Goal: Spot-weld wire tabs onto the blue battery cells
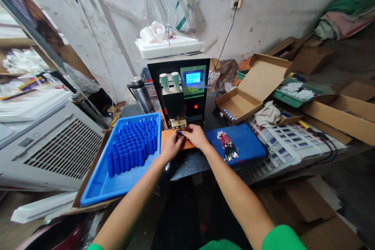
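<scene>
Head view: the blue tray (121, 188) walls off the space left of the left hand (171, 146); a bare strip of table (190, 165) runs to its edge, nearer the body. That hand and the right hand (196, 135) pinch 1 blue piece (180, 133) between them, before the machine (173, 103). Fingers hide which way its long axis points.

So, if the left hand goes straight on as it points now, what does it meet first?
The left hand would probably meet the small blue piece just ahead; depth near the machine is unclear.
</scene>
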Demonstrator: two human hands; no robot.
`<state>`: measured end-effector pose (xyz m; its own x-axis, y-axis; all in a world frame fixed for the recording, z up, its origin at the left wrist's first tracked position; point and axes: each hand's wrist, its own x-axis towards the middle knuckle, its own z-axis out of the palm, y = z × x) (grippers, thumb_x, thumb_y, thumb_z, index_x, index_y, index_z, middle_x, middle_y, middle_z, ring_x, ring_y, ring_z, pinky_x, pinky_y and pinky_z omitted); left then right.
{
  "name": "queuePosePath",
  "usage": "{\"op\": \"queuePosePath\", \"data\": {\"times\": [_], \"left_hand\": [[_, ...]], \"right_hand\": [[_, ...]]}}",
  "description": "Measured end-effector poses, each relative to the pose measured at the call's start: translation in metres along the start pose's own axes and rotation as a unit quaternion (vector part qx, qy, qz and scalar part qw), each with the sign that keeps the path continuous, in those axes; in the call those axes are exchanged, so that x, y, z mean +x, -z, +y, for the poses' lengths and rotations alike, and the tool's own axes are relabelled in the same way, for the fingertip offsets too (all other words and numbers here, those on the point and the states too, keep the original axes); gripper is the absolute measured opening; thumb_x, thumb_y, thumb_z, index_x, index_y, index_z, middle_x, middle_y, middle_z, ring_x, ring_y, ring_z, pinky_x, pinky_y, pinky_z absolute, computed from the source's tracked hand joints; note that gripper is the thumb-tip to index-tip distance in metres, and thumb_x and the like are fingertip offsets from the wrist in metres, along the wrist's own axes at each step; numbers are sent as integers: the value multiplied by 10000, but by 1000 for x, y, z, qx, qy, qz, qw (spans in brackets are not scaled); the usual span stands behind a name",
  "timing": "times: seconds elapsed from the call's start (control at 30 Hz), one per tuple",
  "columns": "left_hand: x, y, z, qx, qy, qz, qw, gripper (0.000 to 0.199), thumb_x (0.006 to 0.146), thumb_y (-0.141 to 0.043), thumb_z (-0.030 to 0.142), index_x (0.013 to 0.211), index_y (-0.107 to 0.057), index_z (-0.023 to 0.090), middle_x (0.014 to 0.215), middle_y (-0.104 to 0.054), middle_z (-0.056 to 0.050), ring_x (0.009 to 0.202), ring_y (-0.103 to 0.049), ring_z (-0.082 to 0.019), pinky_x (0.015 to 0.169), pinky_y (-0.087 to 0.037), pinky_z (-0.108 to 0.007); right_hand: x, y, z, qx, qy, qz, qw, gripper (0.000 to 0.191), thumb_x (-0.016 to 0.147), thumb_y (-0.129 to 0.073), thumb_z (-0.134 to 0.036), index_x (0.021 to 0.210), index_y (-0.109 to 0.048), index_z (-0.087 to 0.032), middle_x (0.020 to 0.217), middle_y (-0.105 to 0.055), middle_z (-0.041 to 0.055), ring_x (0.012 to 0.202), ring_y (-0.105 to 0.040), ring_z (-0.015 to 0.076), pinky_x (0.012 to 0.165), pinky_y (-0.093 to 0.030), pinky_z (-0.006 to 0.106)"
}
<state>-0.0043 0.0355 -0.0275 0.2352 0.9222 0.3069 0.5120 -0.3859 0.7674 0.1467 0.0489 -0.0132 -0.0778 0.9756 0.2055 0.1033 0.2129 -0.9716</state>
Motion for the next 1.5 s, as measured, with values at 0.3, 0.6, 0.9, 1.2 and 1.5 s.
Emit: {"op": "queuePosePath", "data": {"times": [0.3, 0.6, 0.9, 1.2, 1.5], "left_hand": [[-4, 3, 4, 32, 12, 14, 999, 137, 823, -558, 272, 869, -617, 157, 735, -642, -6, 661, -576, -139, 626, -434, -243], [-6, 9, 13, 131, -55, -20, 990, 272, 875, -565, 392, 1057, -600, 193, 872, -686, -48, 785, -644, -202, 704, -494, -312], [-1, 7, -1, 206, -147, -40, 967, 307, 952, -452, 440, 1009, -650, 213, 963, -656, -80, 903, -635, -229, 796, -520, -357], [0, 4, -2, 211, -184, -33, 959, 253, 953, -468, 381, 1060, -640, 229, 1004, -650, -66, 896, -651, -201, 780, -535, -322], [1, 2, -4, 206, -160, -32, 965, 256, 930, -485, 416, 1028, -658, 254, 997, -666, -63, 889, -656, -219, 774, -544, -347]], "right_hand": [[-27, -10, -3, -91, 18, 60, 994, 198, 755, -712, -281, 928, -691, -188, 900, -723, 51, 809, -667, 201, 759, -521, 312], [-33, 7, -16, -135, 63, 110, 983, 153, 853, -606, -288, 872, -725, -194, 808, -713, 44, 752, -651, 187, 737, -515, 287], [61, 163, 13, -65, 96, 324, 939, 389, 811, -623, -434, 1048, -732, -146, 929, -744, 61, 825, -667, 201, 793, -526, 297], [124, 209, 60, -339, -45, 215, 915, 182, 787, -603, -312, 723, -722, -190, 679, -690, 11, 684, -595, 164, 622, -384, 223], [138, 218, 66, -333, -84, 110, 933, 441, 941, -480, -401, 636, -685, -157, 694, -693, 69, 723, -637, 203, 659, -398, 251]]}}
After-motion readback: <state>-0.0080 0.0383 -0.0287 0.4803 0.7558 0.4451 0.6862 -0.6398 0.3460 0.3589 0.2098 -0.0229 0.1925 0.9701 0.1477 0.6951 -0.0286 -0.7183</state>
